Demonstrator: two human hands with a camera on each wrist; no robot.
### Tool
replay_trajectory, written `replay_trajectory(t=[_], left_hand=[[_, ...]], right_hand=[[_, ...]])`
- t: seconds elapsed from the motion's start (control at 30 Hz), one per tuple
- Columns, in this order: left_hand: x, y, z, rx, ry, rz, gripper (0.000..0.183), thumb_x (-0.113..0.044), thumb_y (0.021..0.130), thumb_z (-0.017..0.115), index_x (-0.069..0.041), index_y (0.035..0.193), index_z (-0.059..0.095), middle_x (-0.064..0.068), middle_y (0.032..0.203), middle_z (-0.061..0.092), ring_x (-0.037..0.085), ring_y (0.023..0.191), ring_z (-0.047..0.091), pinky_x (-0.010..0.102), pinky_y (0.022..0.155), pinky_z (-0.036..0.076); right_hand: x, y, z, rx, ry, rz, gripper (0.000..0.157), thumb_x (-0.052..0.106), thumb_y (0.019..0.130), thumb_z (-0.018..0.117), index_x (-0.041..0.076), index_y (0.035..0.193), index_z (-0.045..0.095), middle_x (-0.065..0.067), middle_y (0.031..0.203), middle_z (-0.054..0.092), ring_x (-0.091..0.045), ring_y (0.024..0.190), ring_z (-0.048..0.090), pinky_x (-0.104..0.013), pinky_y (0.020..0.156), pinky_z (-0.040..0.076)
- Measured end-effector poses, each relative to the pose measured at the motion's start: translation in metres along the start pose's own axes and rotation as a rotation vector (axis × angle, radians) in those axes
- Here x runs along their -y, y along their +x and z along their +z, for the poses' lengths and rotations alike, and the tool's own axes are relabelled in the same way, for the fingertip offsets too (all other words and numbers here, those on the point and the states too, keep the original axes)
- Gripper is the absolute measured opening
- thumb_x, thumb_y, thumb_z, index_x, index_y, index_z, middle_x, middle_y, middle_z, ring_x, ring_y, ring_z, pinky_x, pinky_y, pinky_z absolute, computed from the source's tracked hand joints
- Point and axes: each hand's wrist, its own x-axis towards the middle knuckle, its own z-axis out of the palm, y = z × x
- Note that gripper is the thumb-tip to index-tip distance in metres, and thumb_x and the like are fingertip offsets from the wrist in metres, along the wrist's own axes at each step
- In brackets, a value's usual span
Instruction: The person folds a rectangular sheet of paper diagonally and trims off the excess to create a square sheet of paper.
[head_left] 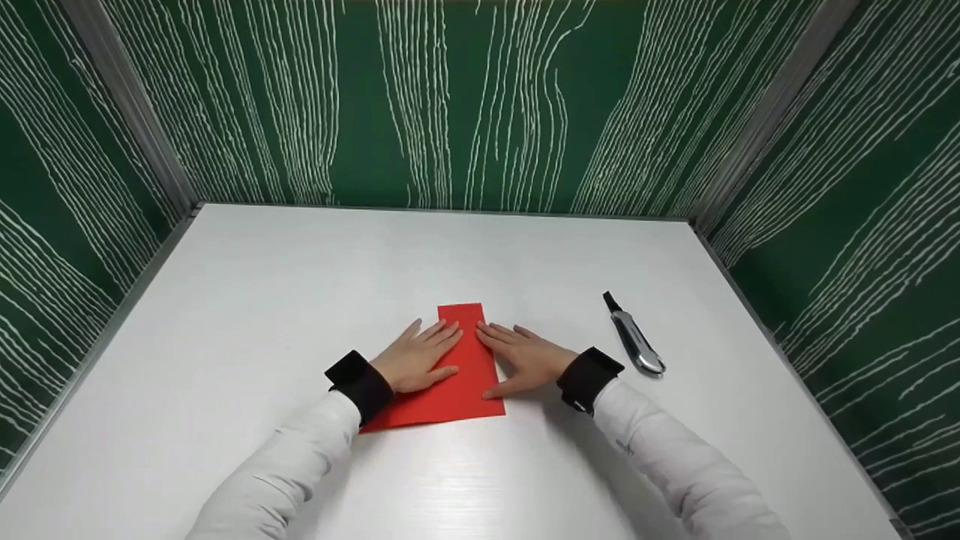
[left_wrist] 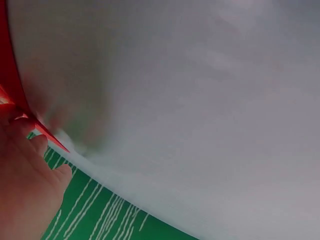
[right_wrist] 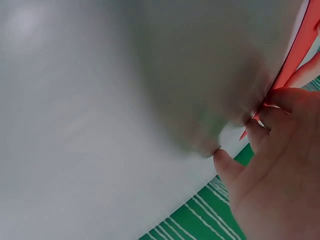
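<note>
A red sheet of paper lies on the white table, narrow at its far end and wider toward the near edge. My left hand rests on its left part with the fingers spread and straight. Along the paper's right edge, my right hand touches it with extended fingertips and thumb. In the left wrist view the paper shows as a thin strip beside the left hand. The right wrist view shows the right hand with its fingertips at the edge of the paper.
To the right of the right hand lies a grey and black utility knife, its black end pointing away. The white tabletop is bounded at the back and sides by green panels with white wavy lines. Grey posts stand at the corners.
</note>
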Motion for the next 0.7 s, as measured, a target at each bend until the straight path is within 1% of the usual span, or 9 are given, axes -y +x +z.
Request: replay_trajectory(t=[0.1, 0.3, 0.5, 0.7], left_hand=[[-0.004, 0.001, -0.001, 0.002, 0.010, 0.020, 0.064, -0.040, 0.108, 0.045, -0.007, 0.162, 0.030, 0.011, 0.171, 0.028, 0.030, 0.161, 0.023, 0.057, 0.132, 0.014], [-0.005, 0.010, 0.003, -0.001, 0.005, 0.020, 0.062, -0.038, 0.109, 0.044, -0.008, 0.162, 0.029, 0.010, 0.172, 0.026, 0.028, 0.161, 0.022, 0.056, 0.132, 0.014], [-0.002, 0.019, 0.005, -0.020, 0.011, 0.022, 0.062, -0.037, 0.109, 0.042, -0.007, 0.162, 0.029, 0.010, 0.172, 0.026, 0.026, 0.161, 0.022, 0.055, 0.132, 0.014], [0.000, 0.024, 0.009, -0.028, 0.010, 0.032, 0.062, -0.037, 0.109, 0.042, -0.007, 0.162, 0.029, 0.010, 0.171, 0.027, 0.025, 0.161, 0.024, 0.055, 0.132, 0.014]], right_hand=[[-0.008, 0.001, -0.003, -0.004, 0.006, 0.018, 0.108, 0.066, 0.088, 0.067, 0.010, 0.165, 0.016, -0.005, 0.176, 0.011, -0.031, 0.163, 0.014, -0.058, 0.131, 0.015], [-0.020, 0.002, -0.010, 0.003, 0.027, 0.068, 0.108, 0.066, 0.088, 0.067, 0.010, 0.165, 0.015, -0.006, 0.176, 0.011, -0.030, 0.163, 0.013, -0.057, 0.132, 0.014], [-0.025, 0.004, -0.014, 0.003, 0.050, 0.100, 0.109, 0.063, 0.088, 0.068, 0.009, 0.165, 0.014, -0.007, 0.176, 0.011, -0.029, 0.163, 0.014, -0.056, 0.132, 0.014], [-0.028, 0.005, -0.011, -0.023, 0.085, 0.119, 0.107, 0.063, 0.088, 0.068, 0.011, 0.165, 0.016, -0.006, 0.175, 0.013, -0.028, 0.163, 0.015, -0.053, 0.133, 0.012]])
